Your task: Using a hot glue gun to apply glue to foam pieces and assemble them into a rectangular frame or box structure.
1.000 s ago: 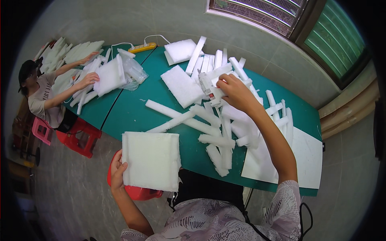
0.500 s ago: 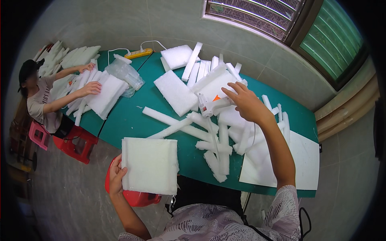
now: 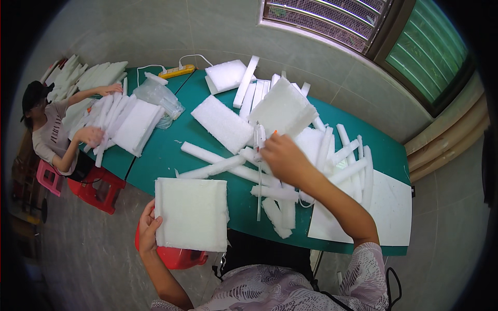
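Note:
My left hand [image 3: 149, 228] grips the left edge of a square white foam panel [image 3: 192, 213], thumb on its front face; raised strips run along its left and right sides. The panel is held over the table's front edge. Over the middle of the table my right hand [image 3: 282, 159] is closed around the handle of a white glue gun [image 3: 259, 139]. Its nozzle points away from me, and a long clear glue stick [image 3: 259, 194] sticks out behind. Just beyond the gun lies a tilted foam sheet [image 3: 284, 106]. Loose foam strips [image 3: 220, 167] lie around and beneath the gun.
The green table [image 3: 161, 155] carries more foam strips [image 3: 358, 166] and a white board [image 3: 386, 207] at right. A yellow power strip [image 3: 177, 71] and plastic bag [image 3: 158, 96] lie at back left. A co-worker [image 3: 54, 124] handles foam at left. A red stool [image 3: 181, 256] stands below.
My right hand has come down toward me and closed on the glue gun, which has turned. The foam sheet beyond it has shifted and tilted. My left hand stays almost still.

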A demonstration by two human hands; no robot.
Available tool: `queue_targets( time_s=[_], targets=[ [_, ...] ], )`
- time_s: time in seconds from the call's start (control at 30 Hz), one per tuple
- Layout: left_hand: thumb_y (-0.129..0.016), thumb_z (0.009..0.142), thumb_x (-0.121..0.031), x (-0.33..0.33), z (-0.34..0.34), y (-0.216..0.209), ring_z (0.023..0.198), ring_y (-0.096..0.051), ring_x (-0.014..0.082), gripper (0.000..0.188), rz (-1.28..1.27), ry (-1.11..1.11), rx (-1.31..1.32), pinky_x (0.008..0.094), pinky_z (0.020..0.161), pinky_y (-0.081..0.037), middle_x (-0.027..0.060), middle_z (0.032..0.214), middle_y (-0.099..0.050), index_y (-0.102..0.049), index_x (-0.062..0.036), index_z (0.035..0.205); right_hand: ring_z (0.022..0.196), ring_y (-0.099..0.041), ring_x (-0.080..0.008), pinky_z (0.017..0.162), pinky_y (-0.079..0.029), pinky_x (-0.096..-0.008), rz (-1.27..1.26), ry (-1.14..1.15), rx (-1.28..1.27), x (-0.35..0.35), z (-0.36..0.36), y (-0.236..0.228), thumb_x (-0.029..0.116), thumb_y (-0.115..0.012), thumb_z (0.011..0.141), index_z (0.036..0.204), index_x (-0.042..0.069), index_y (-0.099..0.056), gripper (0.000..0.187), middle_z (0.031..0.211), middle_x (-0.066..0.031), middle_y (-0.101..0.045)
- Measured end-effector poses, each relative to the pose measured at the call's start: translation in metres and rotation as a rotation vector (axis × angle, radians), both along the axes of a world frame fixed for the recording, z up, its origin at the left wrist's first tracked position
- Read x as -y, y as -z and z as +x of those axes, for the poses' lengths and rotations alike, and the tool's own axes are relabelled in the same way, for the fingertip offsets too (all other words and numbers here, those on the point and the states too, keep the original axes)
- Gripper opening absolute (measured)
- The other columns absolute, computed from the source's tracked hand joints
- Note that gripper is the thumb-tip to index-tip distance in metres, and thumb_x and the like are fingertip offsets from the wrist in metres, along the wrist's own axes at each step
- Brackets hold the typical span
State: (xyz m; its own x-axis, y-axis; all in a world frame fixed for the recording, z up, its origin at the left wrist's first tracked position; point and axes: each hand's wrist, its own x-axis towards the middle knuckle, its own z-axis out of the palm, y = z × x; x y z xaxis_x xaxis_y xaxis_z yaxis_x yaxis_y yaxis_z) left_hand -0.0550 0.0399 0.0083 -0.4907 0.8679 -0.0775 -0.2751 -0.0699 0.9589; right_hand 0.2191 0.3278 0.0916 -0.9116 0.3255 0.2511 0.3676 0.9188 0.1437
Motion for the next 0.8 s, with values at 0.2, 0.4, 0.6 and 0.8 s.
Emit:
queue_targets(
  time_s=[0.2,0.4,0.6,0.8],
  targets=[
    [-0.066,0.077,-0.01,0.002,-0.002,0.004,0.109,-0.056,0.0214,0.066,0.027,-0.012,-0.007,0.0317,0.094,-0.043,0.0163,0.121,-0.055,-0.036,0.0056,0.134,0.087,-0.053,-0.0207,0.072,-0.039,-0.0322,0.208,-0.041,0.019,0.001,-0.072,0.067,0.01,-0.061,0.071,0.074,0.01,-0.064,0.004,0.074,-0.0032,-0.059],
    [-0.065,0.078,-0.007,-0.01,-0.001,-0.008,0.107,-0.058,0.0216,0.065,0.03,0.033,-0.017,0.0317,0.091,-0.046,0.0173,0.119,-0.056,-0.035,0.0049,0.135,0.088,-0.054,-0.023,0.073,-0.041,-0.0352,0.217,0.074,0.093,-0.003,-0.066,0.066,0.008,-0.061,0.071,0.081,0.007,-0.061,0.01,0.082,-0.0078,-0.061],
    [-0.064,0.079,-0.004,-0.022,-0.001,-0.021,0.101,-0.061,0.0205,0.064,0.018,0.095,-0.047,0.03,0.086,-0.048,0.0183,0.117,-0.057,-0.035,0.0046,0.135,0.088,-0.053,-0.0235,0.072,-0.04,-0.0365,0.087,0.007,0.05,-0.004,-0.064,0.026,0.005,-0.067,0.065,0.097,0.002,-0.06,0.033,0.095,-0.0087,-0.057],
    [-0.063,0.079,-0.002,-0.034,0.004,-0.031,0.093,-0.064,0.0183,0.062,0.028,0.17,-0.062,0.0275,0.079,-0.051,0.0174,0.113,-0.058,-0.035,0.0052,0.135,0.106,-0.058,-0.0237,0.093,-0.047,-0.0377,-0.892,-0.132,-0.522,0.002,-0.044,-0.051,0.0,-0.071,0.071,0.124,0.007,-0.05,0.057,0.115,-0.0148,-0.056]
  ],
)
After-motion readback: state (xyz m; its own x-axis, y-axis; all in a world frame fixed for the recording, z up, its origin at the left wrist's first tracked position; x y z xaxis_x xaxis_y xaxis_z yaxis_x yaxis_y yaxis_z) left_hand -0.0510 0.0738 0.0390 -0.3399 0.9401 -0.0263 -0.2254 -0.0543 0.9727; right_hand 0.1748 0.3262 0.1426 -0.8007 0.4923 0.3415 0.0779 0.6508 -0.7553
